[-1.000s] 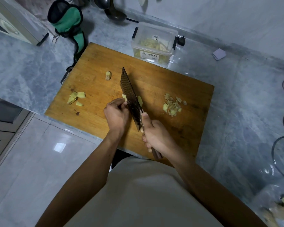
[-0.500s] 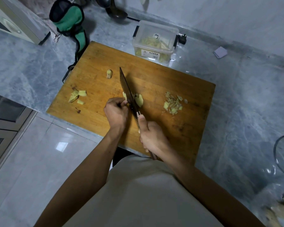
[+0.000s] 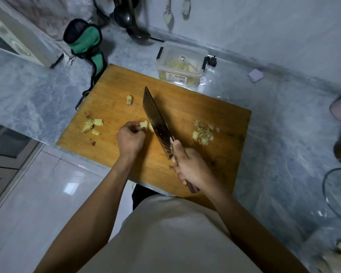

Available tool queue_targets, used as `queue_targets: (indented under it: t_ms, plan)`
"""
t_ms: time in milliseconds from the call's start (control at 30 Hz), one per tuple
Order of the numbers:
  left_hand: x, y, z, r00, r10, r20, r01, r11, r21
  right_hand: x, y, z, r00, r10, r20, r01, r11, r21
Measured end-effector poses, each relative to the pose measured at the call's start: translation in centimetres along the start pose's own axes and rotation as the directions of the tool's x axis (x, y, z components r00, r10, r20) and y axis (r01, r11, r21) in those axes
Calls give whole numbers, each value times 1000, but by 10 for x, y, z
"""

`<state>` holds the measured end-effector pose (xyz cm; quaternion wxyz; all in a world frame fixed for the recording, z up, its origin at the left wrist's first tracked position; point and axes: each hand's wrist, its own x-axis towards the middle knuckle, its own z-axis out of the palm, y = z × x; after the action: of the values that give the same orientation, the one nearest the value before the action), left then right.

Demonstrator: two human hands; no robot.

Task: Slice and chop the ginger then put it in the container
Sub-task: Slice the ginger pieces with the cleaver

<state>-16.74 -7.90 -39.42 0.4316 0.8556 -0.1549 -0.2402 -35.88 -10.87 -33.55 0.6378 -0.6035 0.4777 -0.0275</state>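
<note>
Head view. The left hand [image 3: 130,139], fingers curled, pinches a ginger piece [image 3: 144,124] on the cutting board [image 3: 187,113]. Just right of it, the cleaver [image 3: 157,123] stands blade-down beside the ginger, its handle wrapped by the right hand [image 3: 189,166]. Sliced ginger [image 3: 203,133] lies beyond the right hand; larger chunks [image 3: 92,126] lie left of the left hand. The container [image 3: 181,65], holding ginger, sits past the board's far edge.

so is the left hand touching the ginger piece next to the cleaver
Touching. The head view shows the left hand pinching the ginger piece at its fingertips, just left of the cleaver blade.
</note>
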Motion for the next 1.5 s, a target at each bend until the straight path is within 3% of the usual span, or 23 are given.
queue_targets:
  t_ms: [167, 333, 467, 533, 633, 733, 867, 1033, 1133, 1367, 1500]
  plan:
    - [6, 7, -3, 995, 52, 85, -62, 991, 122, -4, -8, -17, 999, -42, -17, 41, 998, -42]
    - [-2, -1, -10, 996, 30, 83, -37, 995, 90, -10, -4, -33, 987, -149, -68, 133, 971, -198]
    - [-7, -6, -17, 968, 236, 90, -252, 874, 416, -9, 4, -39, 977, -184, -104, 144, 941, -306]
    - [-9, 0, -18, 944, 300, 137, -328, 808, 490, -9, 8, -40, 978, -181, -105, 136, 931, -339]
    - [-13, 13, -8, 835, 411, 365, -548, 678, 490, -8, 12, -39, 980, -156, -119, 107, 933, -345]
    - [-6, 18, 8, 719, 403, 566, -687, 534, 493, -7, 15, -33, 983, -133, -126, 92, 952, -292]
    - [6, 16, 8, 657, 389, 646, -751, 407, 519, -8, 16, -27, 990, -86, -107, 65, 980, -189]
    - [20, 5, -28, 555, 420, 718, -830, 329, 450, -11, 9, -27, 996, -34, -81, 30, 998, -57]
    - [36, -7, -58, 576, 413, 705, -817, 303, 490, -11, 1, -24, 996, -53, -71, 50, 998, -45]
    - [74, -36, -120, 641, 478, 601, -766, 345, 542, 0, -27, -3, 994, -94, -47, 92, 995, -46]
    - [69, -36, -127, 695, 524, 492, -717, 453, 530, 4, -40, 9, 995, -95, -28, 92, 993, -73]
